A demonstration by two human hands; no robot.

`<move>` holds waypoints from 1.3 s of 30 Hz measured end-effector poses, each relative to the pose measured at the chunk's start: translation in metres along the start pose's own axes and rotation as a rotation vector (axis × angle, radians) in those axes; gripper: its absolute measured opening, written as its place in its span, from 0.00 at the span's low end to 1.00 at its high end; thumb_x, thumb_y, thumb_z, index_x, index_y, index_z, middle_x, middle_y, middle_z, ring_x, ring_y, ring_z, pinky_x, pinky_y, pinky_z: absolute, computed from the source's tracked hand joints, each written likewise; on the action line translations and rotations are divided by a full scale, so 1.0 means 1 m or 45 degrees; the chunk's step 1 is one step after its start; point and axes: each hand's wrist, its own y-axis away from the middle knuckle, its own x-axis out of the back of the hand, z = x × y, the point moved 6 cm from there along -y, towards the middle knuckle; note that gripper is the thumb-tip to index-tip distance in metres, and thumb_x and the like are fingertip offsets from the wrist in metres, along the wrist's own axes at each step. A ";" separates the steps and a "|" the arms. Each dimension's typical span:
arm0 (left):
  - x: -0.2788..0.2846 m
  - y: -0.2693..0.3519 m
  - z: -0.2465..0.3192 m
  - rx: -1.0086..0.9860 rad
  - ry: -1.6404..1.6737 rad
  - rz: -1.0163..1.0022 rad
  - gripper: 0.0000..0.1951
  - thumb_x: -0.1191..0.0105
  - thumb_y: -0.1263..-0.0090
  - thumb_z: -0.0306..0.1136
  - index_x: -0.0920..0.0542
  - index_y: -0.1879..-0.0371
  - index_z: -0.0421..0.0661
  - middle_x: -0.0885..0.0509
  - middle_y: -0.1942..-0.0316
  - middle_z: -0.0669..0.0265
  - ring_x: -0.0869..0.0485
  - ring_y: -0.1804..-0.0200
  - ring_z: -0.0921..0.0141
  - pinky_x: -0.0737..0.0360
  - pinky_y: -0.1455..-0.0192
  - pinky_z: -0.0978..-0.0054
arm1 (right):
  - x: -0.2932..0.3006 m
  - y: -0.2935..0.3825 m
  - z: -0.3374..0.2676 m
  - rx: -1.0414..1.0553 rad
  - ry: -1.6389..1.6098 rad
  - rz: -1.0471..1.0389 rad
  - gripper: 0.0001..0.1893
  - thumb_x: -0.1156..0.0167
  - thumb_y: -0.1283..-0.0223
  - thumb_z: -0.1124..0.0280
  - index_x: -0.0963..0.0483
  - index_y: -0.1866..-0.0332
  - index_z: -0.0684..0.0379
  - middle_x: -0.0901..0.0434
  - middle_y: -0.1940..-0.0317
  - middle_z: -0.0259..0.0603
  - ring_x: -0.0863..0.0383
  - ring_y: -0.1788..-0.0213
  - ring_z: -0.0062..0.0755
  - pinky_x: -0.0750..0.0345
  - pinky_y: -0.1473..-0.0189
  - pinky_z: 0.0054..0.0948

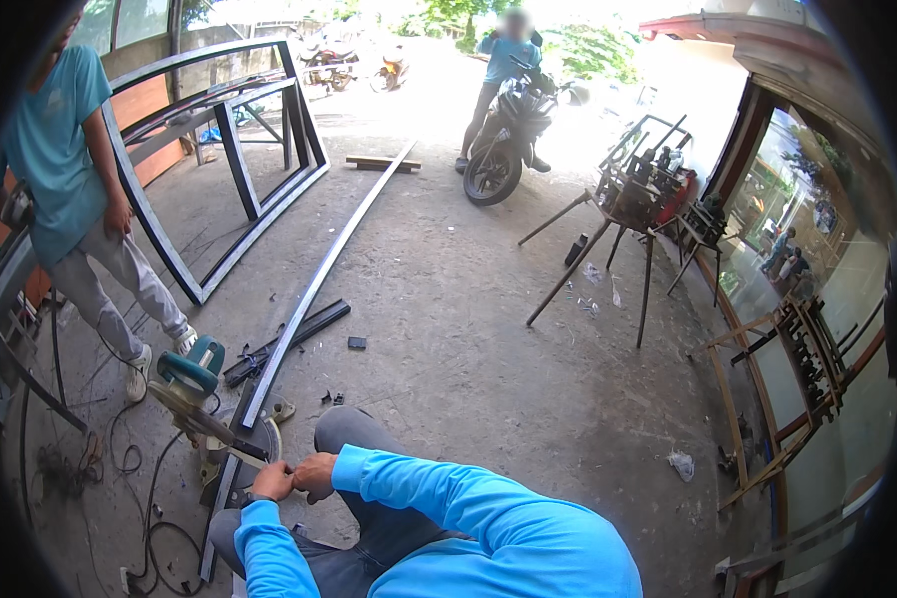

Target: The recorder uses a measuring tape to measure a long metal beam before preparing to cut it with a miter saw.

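My left hand [272, 481] and my right hand [315, 476] meet in front of my knees, beside the base of a miter saw [194, 374]. A thin, pale piece shows at the fingertips of my left hand; what it is, and whether my right hand holds it too, I cannot tell. The saw has a teal housing and a round blade guard. One long metal profile [321, 269] runs from the saw's base far forward onto wooden blocks [383, 164]. Nearer me, a shorter metal profile [220, 508] lies along the left side of my knee.
A co-worker [67, 149] stands at the left beside large metal frames [228, 284]. Dark profile offcuts [306, 329] lie past the saw, with cables [149, 516] at left. Further off, a person straddles a motorcycle [504, 134]. Metal stands with tools [628, 202] line the right.
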 end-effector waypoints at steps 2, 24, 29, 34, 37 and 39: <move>-0.001 0.000 -0.001 0.007 0.003 -0.004 0.19 0.41 0.40 0.43 0.18 0.55 0.41 0.16 0.54 0.46 0.18 0.48 0.50 0.22 0.45 0.59 | 0.001 0.001 0.000 0.001 -0.005 0.005 0.18 0.32 0.48 0.58 0.18 0.57 0.60 0.15 0.62 0.48 0.16 0.55 0.50 0.21 0.52 0.45; 0.001 0.000 0.001 -0.012 0.012 0.034 0.18 0.41 0.39 0.45 0.15 0.58 0.44 0.15 0.56 0.48 0.18 0.50 0.51 0.23 0.44 0.57 | -0.001 -0.001 0.003 -0.029 -0.023 0.032 0.19 0.31 0.49 0.56 0.17 0.58 0.59 0.15 0.59 0.47 0.16 0.53 0.48 0.20 0.51 0.44; 0.001 0.001 0.000 -0.007 0.003 0.029 0.19 0.42 0.39 0.46 0.15 0.57 0.44 0.15 0.56 0.48 0.18 0.50 0.50 0.23 0.44 0.58 | -0.001 -0.001 0.001 -0.032 -0.023 0.023 0.19 0.31 0.49 0.56 0.17 0.57 0.59 0.15 0.59 0.47 0.16 0.53 0.48 0.20 0.52 0.44; 0.003 0.001 0.004 -0.001 -0.001 0.014 0.19 0.42 0.39 0.45 0.16 0.57 0.44 0.15 0.56 0.48 0.18 0.50 0.50 0.23 0.44 0.57 | -0.002 -0.001 0.003 -0.041 -0.021 0.018 0.19 0.31 0.49 0.56 0.17 0.57 0.59 0.15 0.59 0.47 0.16 0.54 0.48 0.20 0.52 0.43; 0.003 0.002 0.002 -0.009 -0.008 0.018 0.19 0.42 0.39 0.45 0.16 0.57 0.44 0.16 0.55 0.48 0.18 0.49 0.51 0.23 0.44 0.57 | -0.002 -0.002 0.003 -0.039 -0.017 0.031 0.19 0.31 0.49 0.55 0.17 0.57 0.59 0.15 0.59 0.47 0.16 0.54 0.48 0.20 0.53 0.43; 0.002 0.001 0.002 -0.015 -0.007 0.018 0.19 0.42 0.39 0.46 0.16 0.56 0.45 0.16 0.55 0.48 0.18 0.49 0.51 0.23 0.44 0.58 | -0.003 -0.003 0.003 -0.040 -0.015 0.022 0.19 0.31 0.49 0.56 0.17 0.58 0.59 0.15 0.60 0.47 0.16 0.55 0.48 0.19 0.54 0.43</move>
